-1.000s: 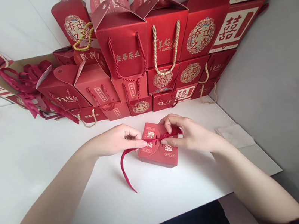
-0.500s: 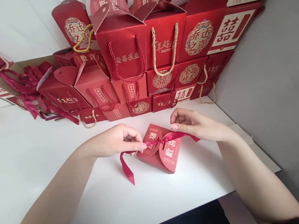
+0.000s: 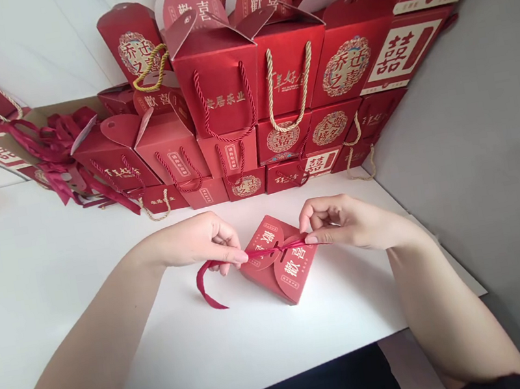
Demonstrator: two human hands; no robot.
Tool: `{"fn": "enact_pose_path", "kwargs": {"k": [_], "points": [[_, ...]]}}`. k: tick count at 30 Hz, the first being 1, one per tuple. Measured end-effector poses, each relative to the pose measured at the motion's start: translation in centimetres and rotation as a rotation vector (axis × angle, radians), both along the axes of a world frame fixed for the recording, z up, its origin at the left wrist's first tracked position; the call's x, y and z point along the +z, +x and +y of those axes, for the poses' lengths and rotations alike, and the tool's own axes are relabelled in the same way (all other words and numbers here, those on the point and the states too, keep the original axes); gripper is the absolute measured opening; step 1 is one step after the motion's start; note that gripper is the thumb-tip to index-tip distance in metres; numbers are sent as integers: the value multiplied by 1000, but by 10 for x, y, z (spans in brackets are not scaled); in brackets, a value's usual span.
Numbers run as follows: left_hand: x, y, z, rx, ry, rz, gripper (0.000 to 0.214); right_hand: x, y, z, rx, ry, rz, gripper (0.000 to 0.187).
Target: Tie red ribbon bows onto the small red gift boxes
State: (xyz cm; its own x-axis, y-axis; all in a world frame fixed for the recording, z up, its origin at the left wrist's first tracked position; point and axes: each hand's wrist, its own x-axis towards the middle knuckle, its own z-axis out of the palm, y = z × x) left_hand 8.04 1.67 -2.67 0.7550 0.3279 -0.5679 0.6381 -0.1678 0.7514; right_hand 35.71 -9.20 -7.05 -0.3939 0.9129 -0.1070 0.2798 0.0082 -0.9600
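This looks like a packing corner, in a gift shop or a small workshop; the close view does not settle which. Stacked red gift boxes (image 3: 226, 108), many with printed characters (image 3: 225, 100) and rope handles (image 3: 286, 128), line the back of a plain white worktop (image 3: 40, 275), where a small red box (image 3: 280, 275) lies with a ribbon (image 3: 264, 253) across its top. Loose dark-red ribbons (image 3: 50, 135) spill over an open brown carton (image 3: 40, 113).

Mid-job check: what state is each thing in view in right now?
Left hand: pinching the ribbon
Right hand: pinching the ribbon
Ribbon: stretched across the box top, loose end curling past the left hand
Small red box: closed, resting on the table
Boxes behind: stacked in layers
Rope handles: hanging down
Spare ribbons: heaped loosely
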Motion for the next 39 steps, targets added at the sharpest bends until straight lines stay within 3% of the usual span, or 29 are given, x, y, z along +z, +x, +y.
{"fn": "enact_pose_path", "kwargs": {"k": [8,13,20,23,28,32,36,39], "points": [[-5,-6,14,-244,13,-243,9,-4,3,4,13,-2,-7,26],[-8,6,2,-152,-5,-544,8,-5,2,4,22,3,-2,24],[-20,15,-10,-19,-210,-629,13,-5,0,6,29,1,22,27],[-28,19,-13,47,-208,-678,15,-4,-1,6,27,-6,24,28],[-33,23,-15,165,-29,-639,13,-3,6,5,-8,-48,3,29],[-26,24,-16,191,62,-610,12,0,14,2,-14,-158,-64,31],[-13,20,-11,202,53,-498,9,4,16,1,30,-212,-93,31],[-6,15,-6,277,26,-338,16,6,11,1,23,-263,3,34]]}}
